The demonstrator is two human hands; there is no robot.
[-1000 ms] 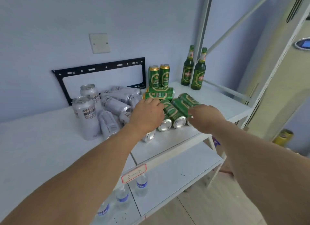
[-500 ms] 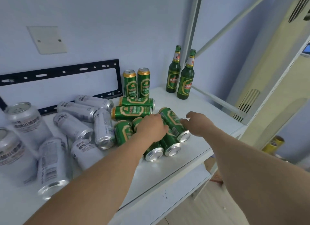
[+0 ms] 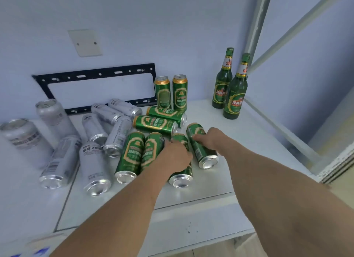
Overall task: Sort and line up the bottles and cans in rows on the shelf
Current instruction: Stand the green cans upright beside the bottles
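**Kid:** What is sitting on the shelf (image 3: 220, 182)?

**Helper:** Going from the left, silver cans (image 3: 93, 161) are mostly lying in a heap. Then green cans (image 3: 132, 155) are lying on their sides, with two standing behind. Two green bottles (image 3: 232, 95) are standing at the right.

**Kid:** What are the hands doing?

**Helper:** The left hand (image 3: 175, 158) is curling its fingers over one lying green can. The right hand (image 3: 207, 138) is wrapping around the next one.

**Kid:** Will they be tricky?

**Helper:** I am guessing the cans are smooth and roll easily, so holding around the middle works best. The bottles are glass and could break.
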